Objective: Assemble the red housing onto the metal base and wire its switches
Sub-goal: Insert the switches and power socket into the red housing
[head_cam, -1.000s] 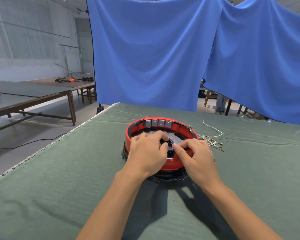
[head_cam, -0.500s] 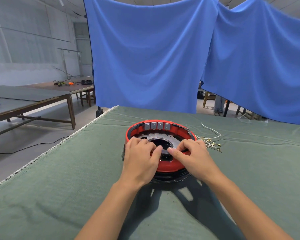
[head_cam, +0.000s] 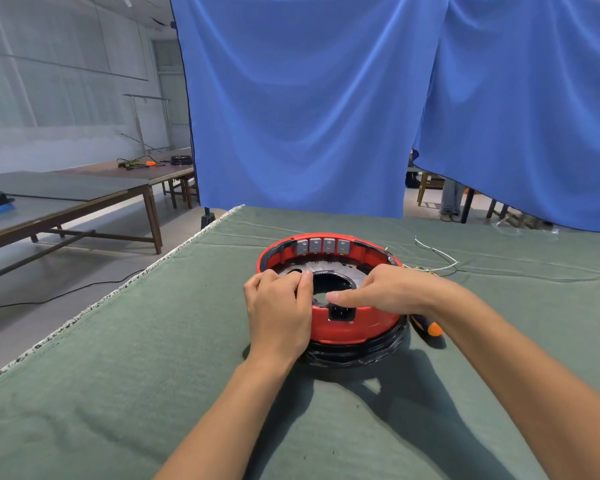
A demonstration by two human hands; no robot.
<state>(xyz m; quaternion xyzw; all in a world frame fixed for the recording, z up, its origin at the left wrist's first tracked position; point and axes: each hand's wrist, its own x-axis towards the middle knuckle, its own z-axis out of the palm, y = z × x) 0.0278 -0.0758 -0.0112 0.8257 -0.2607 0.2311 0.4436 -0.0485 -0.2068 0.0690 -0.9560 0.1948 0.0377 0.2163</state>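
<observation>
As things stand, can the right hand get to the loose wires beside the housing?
Probably yes. The right hand rests over the near rim of the red housing, and the loose wires lie on the green cloth just beyond the housing's right side, with nothing visible between them.

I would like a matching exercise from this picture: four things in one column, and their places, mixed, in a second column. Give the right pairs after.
Things:
1. grey switches
2. loose wires
3. orange-tipped tool
4. left hand

Places:
A. on the green cloth, beyond the right hand
B. in a row inside the far wall of the red housing
C. on the near-left rim of the housing
D. on the cloth by the housing, under the right wrist

Pairs: 1-B, 2-A, 3-D, 4-C
</observation>
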